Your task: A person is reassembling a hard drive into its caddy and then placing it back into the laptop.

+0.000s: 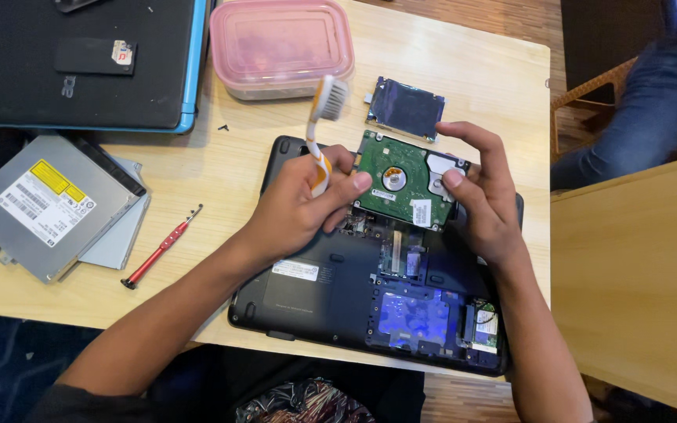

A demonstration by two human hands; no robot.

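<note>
The left hand (299,205) has its grip clamped on the handle of an orange-and-white toothbrush (321,129), the bristle head pointing up toward twelve o'clock, clear of everything below; the index finger and thumb of that hand also reach across to touch the left edge of a hard drive (405,180); the right hand (486,200) has its grip clamped on the same drive from the three o'clock side, one finger over the far edge and the thumb on the near part of the board; the drive is held between both hands with its green circuit board facing up, tilted slightly, above the top half of an opened laptop (338,298) that lies bottom-up on the bench (197,164), its cover off and inner parts showing; just at twelve o'clock from the drive a metal drive bracket (406,108) lies flat on the bench; at eleven o'clock stands a pink-lidded plastic box (280,47); at nine o'clock from the left hand a red screwdriver (162,247) lies slantwise; farther at nine o'clock an optical drive (48,204) rests on a grey panel; at ten o'clock a second, closed laptop (80,70) with a blue edge lies flat; at two o'clock another person's leg (636,102) in jeans shows beside a chair.
</note>
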